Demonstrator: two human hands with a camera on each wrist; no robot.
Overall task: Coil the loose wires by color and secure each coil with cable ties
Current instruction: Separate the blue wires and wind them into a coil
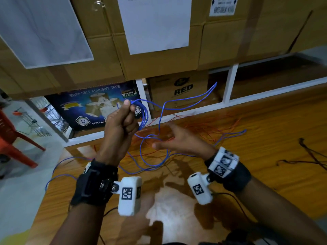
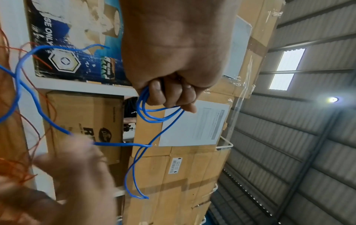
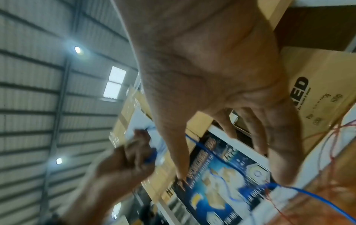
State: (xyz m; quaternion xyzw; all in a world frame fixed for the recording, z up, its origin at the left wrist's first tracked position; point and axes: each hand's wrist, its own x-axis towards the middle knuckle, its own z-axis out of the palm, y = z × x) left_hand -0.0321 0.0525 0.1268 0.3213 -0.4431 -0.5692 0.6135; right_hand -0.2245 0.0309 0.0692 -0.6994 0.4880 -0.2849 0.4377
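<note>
My left hand is raised above the wooden table and grips a small coil of blue wire in its fist. In the left wrist view the fist holds several blue loops hanging below its fingers. The rest of the blue wire trails in loose curves down to the table and off its left edge. My right hand hovers lower and to the right, fingers spread and straight, with the blue strand running past them. The right wrist view shows the spread hand, blurred.
Tangled red wires lie on the table behind my right hand. Black wires lie at the right edge. Cardboard boxes and a blue tape carton stand behind the table. A red chair stands at the left.
</note>
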